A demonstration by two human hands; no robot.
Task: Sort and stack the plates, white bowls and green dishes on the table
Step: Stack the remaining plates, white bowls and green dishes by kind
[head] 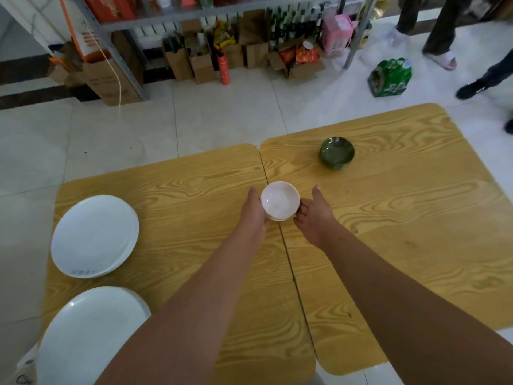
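Observation:
A small stack of white bowls point(279, 200) stands at the middle of the wooden table point(402, 218), over the seam between its two halves. My left hand point(253, 212) lies against the stack's left side with straight fingers. My right hand point(312, 215) touches its right side, fingers spread and relaxed. A stack of green dishes point(336, 153) sits farther back on the right half. Two stacks of white plates lie on the left: one plate stack point(94, 236) at the left edge, another plate stack point(91, 337) at the near left corner.
Beyond the table is tiled floor, then a metal shelf point(122, 51) with cardboard boxes point(200, 65) beneath it. A green drinks pack point(390, 76) lies on the floor at the back right, near people's legs and feet point(444, 56).

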